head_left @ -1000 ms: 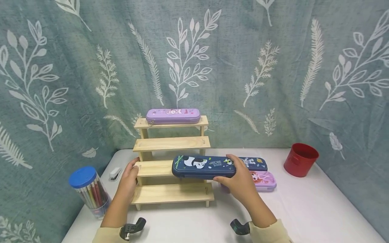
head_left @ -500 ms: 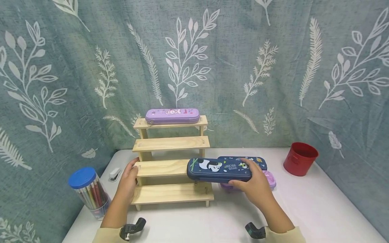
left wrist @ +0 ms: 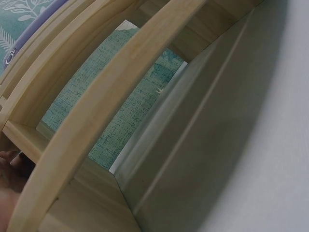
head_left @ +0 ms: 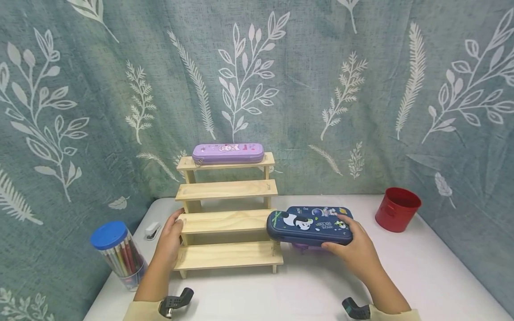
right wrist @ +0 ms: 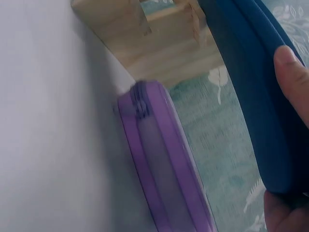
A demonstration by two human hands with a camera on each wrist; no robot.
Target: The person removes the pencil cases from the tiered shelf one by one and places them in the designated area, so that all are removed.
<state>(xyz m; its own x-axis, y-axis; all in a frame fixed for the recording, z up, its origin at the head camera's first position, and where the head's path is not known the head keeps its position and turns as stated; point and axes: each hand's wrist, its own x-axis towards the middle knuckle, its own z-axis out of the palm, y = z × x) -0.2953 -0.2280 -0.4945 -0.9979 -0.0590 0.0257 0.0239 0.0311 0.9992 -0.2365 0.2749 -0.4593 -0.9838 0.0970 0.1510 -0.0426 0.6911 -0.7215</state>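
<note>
My right hand (head_left: 357,249) holds a navy pencil case (head_left: 309,228) with a panda on its lid, gripping its right end between thumb and fingers. This case is raised off the table at the lower right of the wooden tiered rack (head_left: 226,189). Behind it shows a second navy pencil case (head_left: 321,211) with an astronaut. A purple pencil case (right wrist: 166,169) lies underneath, mostly hidden in the head view. My left hand (head_left: 169,238) grips the rack's left side, its fingertips partly behind the wood. On the top tier lies a lilac pencil case (head_left: 228,153).
A clear tub with a blue lid (head_left: 108,235), full of pencils, stands at the left. Near it is a small white stapler-like item (head_left: 152,230). A red bucket (head_left: 397,209) stands at the right rear. A patterned curtain (head_left: 297,111) hangs behind the table.
My right hand has moved the panda pencil case rightward and slightly down, from before the third tier to over the other cases. My left hand has stayed on the rack.
</note>
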